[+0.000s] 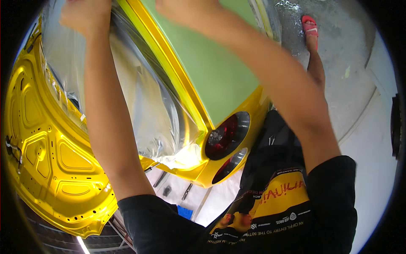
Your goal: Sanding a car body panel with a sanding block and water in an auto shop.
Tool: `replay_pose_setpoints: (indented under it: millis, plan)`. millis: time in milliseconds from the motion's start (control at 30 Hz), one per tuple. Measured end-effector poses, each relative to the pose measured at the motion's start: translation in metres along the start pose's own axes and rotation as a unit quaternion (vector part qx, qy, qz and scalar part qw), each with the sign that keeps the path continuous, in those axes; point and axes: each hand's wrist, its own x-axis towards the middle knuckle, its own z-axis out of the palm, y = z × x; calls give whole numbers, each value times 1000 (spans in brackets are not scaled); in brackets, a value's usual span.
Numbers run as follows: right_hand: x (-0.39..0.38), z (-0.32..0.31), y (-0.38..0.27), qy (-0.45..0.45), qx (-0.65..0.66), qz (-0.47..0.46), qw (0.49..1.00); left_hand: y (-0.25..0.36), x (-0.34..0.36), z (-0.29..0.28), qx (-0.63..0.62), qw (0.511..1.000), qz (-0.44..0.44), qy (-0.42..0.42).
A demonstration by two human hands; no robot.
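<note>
My left hand (86, 16) is at the top edge over clear plastic sheeting (122, 80) draped on a yellow car. Its fingers look curled closed; whatever is in them is cut off by the picture's edge. My right hand (188, 12) reaches over a pale green body panel (207, 63), blurred, with its fingertips partly out of view. Between the two hands runs a glossy yellow body strip (169, 55) beside the sheeting. Two round dark red tail lights, an upper one (226, 135) and a lower one (230, 165), sit at the car's near corner.
A raised yellow lid (46, 156) with cut-out ribs stands at the left. Below the car's rear edge, dark tools (186, 191) and a blue piece (185, 212) lie on a white surface. My foot in a red sandal (310, 26) stands on wet-looking concrete (347, 55) at right.
</note>
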Motion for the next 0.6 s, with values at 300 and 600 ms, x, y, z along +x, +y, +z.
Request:
replay_pose_setpoints:
  millis: [300, 600]
  plan:
    - [-133, -53, -56, -110, -103, 14, 989, -12, 1, 1, -77, 996, 26, -33]
    - [-206, -77, -87, -100, -44, 83, 991, -10, -4, 8, -32, 996, 87, -14]
